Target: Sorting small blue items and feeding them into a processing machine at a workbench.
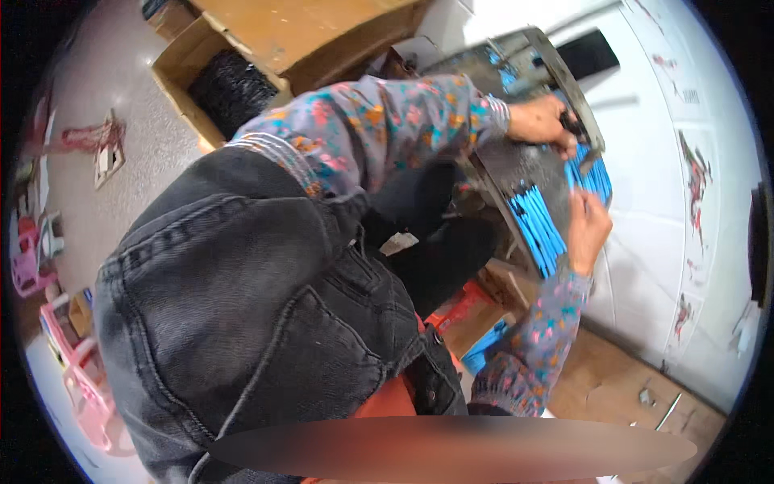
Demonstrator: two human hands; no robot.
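Over a dark metal tray-like table (520, 153) my left hand (542, 123) is curled closed round a small black piece (572, 125) near the tray's raised rim. Closer to me, the fingers of my right hand (591, 230) are pinched together on the near end of a thin blue strip (574, 179). That strip runs up toward my left hand; whether it joins the black piece I cannot tell. Beside my right hand, on its right, lies a bundle of blue strips (597, 176). A second row of blue strips with black ends (538, 230) lies on the tray to the left.
At the back left, an open cardboard box (181, 68) holds a heap of black pieces (232, 89). More blue strips (484, 347) lie low by a red container (459, 310). A white wall (645, 173) stands behind the tray. Pink plastic stools (76, 363) are far left.
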